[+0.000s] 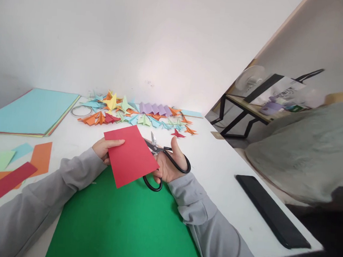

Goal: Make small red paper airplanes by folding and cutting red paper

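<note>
Head view: a white table (216, 160) carries a green sheet (127, 224), which lies flat between the two grey sleeves. Beyond the green sheet to the left rests a blue stack (31, 110) of paper. To its right lies a dark slab (272, 211), and left of it are loose strips (1, 185) of red and orange. Past its far edge is a spread of folded shapes (136, 115).

Just above the green sheet's far edge, the red sheet (130, 155) is held up off the table. The left hand (105, 148) pinches its left edge, thumb on top. The right hand (169, 166) is closed through the black loops of the scissors (157, 148), at the red sheet's right edge.

The red sheet looks light and thin. It would likely flop if held by one corner, so a pinch along an edge near the blades seems best.

The red sheet hides part of the blades, so I cannot tell how wide they stand. The left fingers behind it are hidden too.
</note>
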The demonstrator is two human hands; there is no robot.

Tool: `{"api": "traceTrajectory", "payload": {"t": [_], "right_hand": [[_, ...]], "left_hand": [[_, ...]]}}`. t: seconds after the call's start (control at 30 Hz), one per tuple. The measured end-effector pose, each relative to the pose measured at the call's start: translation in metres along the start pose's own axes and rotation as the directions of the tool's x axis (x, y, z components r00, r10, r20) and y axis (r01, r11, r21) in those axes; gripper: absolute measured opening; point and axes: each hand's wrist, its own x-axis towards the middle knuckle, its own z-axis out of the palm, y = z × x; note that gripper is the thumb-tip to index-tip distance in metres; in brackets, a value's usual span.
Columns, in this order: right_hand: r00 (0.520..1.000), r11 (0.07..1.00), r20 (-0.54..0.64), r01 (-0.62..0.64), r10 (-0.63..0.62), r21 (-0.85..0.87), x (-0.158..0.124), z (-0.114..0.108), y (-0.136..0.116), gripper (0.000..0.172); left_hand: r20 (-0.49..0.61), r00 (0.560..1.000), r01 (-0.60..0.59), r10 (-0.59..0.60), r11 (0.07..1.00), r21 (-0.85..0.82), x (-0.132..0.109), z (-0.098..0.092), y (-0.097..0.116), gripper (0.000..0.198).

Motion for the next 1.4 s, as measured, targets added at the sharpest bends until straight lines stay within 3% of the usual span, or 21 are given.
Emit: {"api": "traceTrajectory", "payload": {"t": [0.37,0.63,0.8,1.07,1.23,1.4], "right_hand": [[0.997,0.997,0.063,-0.044,0.04,0.057,-0.002,-0.001,0.004,0.082],[0.999,0.999,-0.039,-0.029,0.028,-0.017,-0.001,-0.001,0.003,0.08],[0.999,0.999,-0.037,-0.023,0.022,-0.027,-0.001,-0.003,0.003,0.078],[0.993,0.998,-0.113,0.031,-0.036,-0.046,0.0,0.0,0.002,0.078],[0.992,0.997,-0.111,0.062,-0.066,-0.039,0.001,0.003,0.003,0.074],[0.997,1.0,-0.079,0.022,-0.022,0.006,-0.001,0.002,0.003,0.074]], "left_hand": [[0.146,0.989,0.004,-0.018,0.995,0.096,-0.007,0.005,-0.005,0.029],[0.165,0.986,-0.009,-0.005,0.996,0.084,-0.005,0.003,-0.007,0.025],[0.18,0.984,-0.015,0.003,0.998,0.068,-0.009,0.005,-0.004,0.025],[0.279,0.959,-0.058,0.051,0.998,0.014,-0.008,0.007,-0.002,0.033],[0.273,0.96,-0.065,0.062,0.998,0.002,-0.005,0.006,-0.004,0.038],[0.203,0.979,-0.005,0.007,1.0,-0.009,-0.004,0.009,-0.008,0.029]]}}
